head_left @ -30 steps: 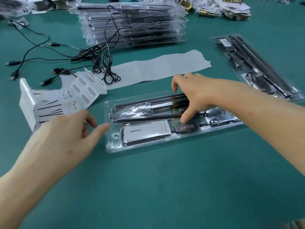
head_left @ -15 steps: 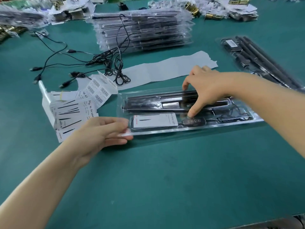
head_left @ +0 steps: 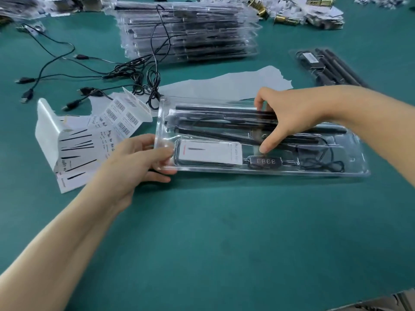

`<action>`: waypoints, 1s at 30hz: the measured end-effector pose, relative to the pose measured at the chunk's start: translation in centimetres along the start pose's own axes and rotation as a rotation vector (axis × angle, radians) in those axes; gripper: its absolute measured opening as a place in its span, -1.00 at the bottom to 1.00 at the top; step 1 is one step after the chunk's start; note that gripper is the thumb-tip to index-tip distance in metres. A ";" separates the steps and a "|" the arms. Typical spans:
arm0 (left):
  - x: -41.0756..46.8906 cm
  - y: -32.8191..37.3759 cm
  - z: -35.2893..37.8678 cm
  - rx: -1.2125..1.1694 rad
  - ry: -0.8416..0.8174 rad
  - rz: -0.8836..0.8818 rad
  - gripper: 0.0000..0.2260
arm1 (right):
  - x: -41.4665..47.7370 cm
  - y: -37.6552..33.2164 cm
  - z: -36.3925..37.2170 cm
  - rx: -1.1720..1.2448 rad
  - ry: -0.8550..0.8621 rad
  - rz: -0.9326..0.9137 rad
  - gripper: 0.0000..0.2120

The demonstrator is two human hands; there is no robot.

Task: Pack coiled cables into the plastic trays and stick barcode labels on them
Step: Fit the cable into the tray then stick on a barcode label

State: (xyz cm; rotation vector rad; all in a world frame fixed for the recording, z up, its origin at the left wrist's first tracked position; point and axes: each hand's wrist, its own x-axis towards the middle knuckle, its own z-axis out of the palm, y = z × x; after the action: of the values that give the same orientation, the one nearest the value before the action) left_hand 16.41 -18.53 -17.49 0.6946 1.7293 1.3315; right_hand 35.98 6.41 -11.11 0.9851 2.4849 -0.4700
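A clear plastic tray (head_left: 350, 172) lies on the green table in the middle, filled with black rods, a white-labelled part (head_left: 210, 151), a button controller (head_left: 266, 161) and a coiled cable (head_left: 323, 163). My left hand (head_left: 139, 162) grips the tray's left end, thumb on top and fingers under the rim. My right hand (head_left: 289, 117) reaches over the black rods, with the index fingertip pressing down just above the controller and the thumb at the tray's far edge. Barcode label sheets (head_left: 125, 113) lie left of the tray.
A tangle of loose black USB cables (head_left: 134, 75) lies at the back left. A stack of packed trays (head_left: 188, 32) stands behind. Another packed tray (head_left: 325, 66) sits at the right. A strip of white backing paper (head_left: 235, 84) lies behind the tray.
My left hand went from hovering beside the tray to gripping its left end, and that end has lifted. My right hand stays on the rods, its index finger still pressing near the controller.
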 end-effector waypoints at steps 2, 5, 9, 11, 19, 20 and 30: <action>0.0 -0.3 -0.1 -0.003 -0.005 0.004 -0.84 | 0.0 -0.2 -0.1 -0.024 -0.010 0.012 -0.02; 0.0 -0.7 0.0 0.035 0.056 0.057 -0.83 | -0.2 -0.4 -0.4 -0.055 -0.007 0.015 0.01; 0.0 -1.0 0.2 0.161 0.144 0.178 -0.83 | -0.7 -0.8 -0.5 -0.069 0.006 0.019 0.03; 0.0 -1.1 0.1 0.160 0.129 0.190 -0.83 | -0.8 -0.9 -0.4 -0.067 0.006 0.021 0.02; 0.1 -1.4 0.4 0.088 0.100 0.143 -0.83 | -0.6 -1.3 -0.2 -0.057 -0.002 0.016 0.06; 0.1 -1.4 0.4 0.087 0.101 0.146 -0.83 | -0.6 -1.3 -0.2 -0.054 -0.003 0.015 0.07; 0.0 -1.7 0.4 0.073 0.104 0.153 -0.85 | -0.4 -1.2 -0.3 -0.052 -0.019 -0.006 0.02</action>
State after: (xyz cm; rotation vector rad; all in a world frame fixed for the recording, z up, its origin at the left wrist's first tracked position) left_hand 16.87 -18.81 -19.12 0.8251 1.8458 1.4367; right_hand 35.32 5.49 -10.48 0.9493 2.4705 -0.4127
